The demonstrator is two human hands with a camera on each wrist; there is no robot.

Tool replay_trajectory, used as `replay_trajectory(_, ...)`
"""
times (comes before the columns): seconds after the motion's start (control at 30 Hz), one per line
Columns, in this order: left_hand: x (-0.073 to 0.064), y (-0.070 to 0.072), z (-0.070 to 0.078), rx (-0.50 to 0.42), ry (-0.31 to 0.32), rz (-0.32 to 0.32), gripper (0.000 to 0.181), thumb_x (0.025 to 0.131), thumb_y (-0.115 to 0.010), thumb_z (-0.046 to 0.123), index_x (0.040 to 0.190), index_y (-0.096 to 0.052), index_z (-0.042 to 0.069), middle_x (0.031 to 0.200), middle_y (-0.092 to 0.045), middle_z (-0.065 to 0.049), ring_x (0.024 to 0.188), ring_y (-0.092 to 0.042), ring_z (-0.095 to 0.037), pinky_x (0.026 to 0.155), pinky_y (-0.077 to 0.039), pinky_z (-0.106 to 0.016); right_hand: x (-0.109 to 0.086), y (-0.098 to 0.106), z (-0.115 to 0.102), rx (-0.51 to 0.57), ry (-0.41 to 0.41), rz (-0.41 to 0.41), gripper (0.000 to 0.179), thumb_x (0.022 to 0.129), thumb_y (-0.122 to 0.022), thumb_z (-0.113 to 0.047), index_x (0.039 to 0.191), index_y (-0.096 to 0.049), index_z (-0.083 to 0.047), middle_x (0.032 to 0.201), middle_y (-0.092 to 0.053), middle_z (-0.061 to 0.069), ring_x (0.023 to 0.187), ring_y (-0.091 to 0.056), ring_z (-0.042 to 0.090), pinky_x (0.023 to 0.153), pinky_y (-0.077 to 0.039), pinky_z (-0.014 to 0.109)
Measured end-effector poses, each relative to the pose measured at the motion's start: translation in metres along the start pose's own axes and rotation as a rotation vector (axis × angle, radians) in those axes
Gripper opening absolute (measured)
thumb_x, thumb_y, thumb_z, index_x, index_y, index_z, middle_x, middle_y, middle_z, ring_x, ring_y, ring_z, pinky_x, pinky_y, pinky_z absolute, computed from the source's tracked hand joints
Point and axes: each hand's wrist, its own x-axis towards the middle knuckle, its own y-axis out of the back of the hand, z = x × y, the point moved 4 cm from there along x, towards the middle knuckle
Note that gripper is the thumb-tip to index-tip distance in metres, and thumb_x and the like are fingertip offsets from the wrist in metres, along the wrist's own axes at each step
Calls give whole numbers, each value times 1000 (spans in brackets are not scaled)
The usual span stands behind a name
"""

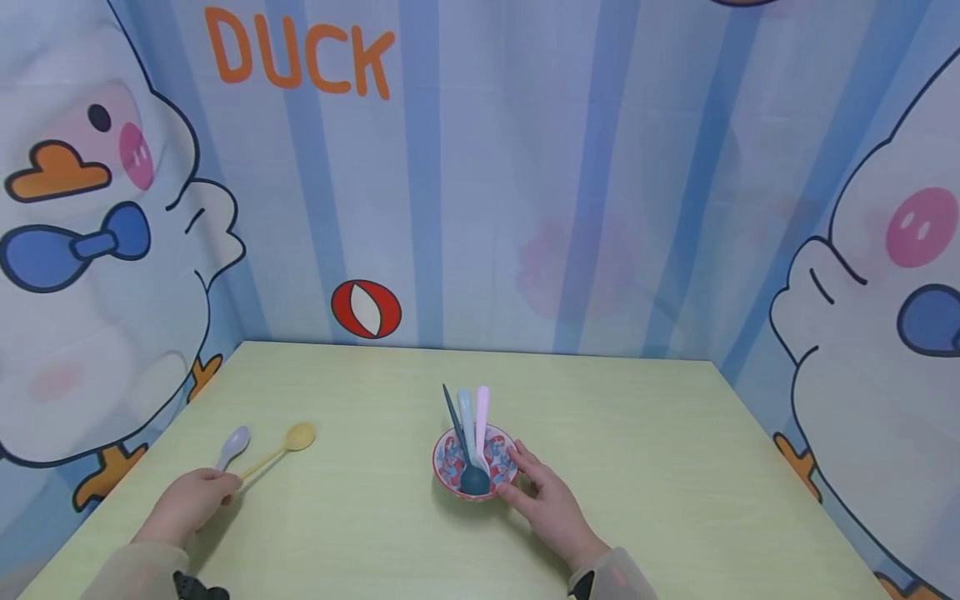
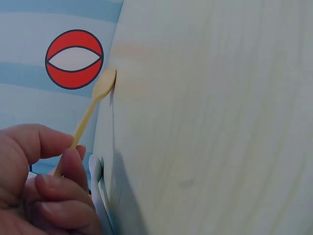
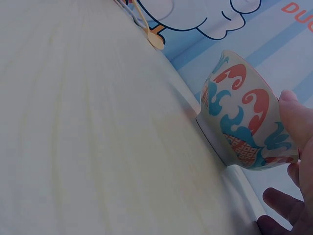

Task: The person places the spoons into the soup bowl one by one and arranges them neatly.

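Observation:
My left hand (image 1: pixel 189 502) pinches the handle of a yellow spoon (image 1: pixel 300 437) between thumb and fingers. In the left wrist view, the yellow spoon (image 2: pixel 103 84) slants with its head close to the tabletop. Beside that hand lies a lavender spoon (image 1: pixel 235 443), its handle partly hidden by the hand. My right hand (image 1: pixel 553 507) holds the right side of a patterned bowl (image 1: pixel 442 472), thumb and fingers at the rim. The bowl (image 3: pixel 244 115) stands upright on the table. Inside lean a dark teal spoon (image 1: pixel 474 480), a light blue spoon (image 1: pixel 466 412) and a pink spoon (image 1: pixel 482 408).
The pale wooden-look table (image 1: pixel 600 417) reaches back to a striped blue curtain (image 1: pixel 495 167) printed with ducks, a red ball and the word DUCK. Duck-printed cloth also flanks the table on the left and right.

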Motion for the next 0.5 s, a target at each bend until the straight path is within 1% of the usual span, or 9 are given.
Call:
replay_trajectory(0.13,3,2,-3,-44,9,3,46,92,-57,28,118,-53,-10,91,-56,-14,78,-42,-27,69,-35,-39,0,0,0,-3,1,0,61,88,-69,-35,141,-49,-14,154,-32,3,140,-29,32,108,-32,49)
replay_trajectory(0.3,3,2,-3,-55,5,-6,53,93,-61,33,124,-51,-9,93,-56,-14,86,-42,-29,70,-35,-40,0,0,0,5,10,4,60,88,-70,-34,141,-49,-13,154,-32,4,140,-29,32,108,-32,50)
replay_trajectory(0.5,1,-1,-2,-38,8,2,55,94,-59,33,127,-50,-10,98,-54,-16,89,-43,-31,72,-37,-40,0,0,0,3,17,8,61,88,-70,-33,141,-49,-12,153,-33,5,140,-29,32,108,-33,50)
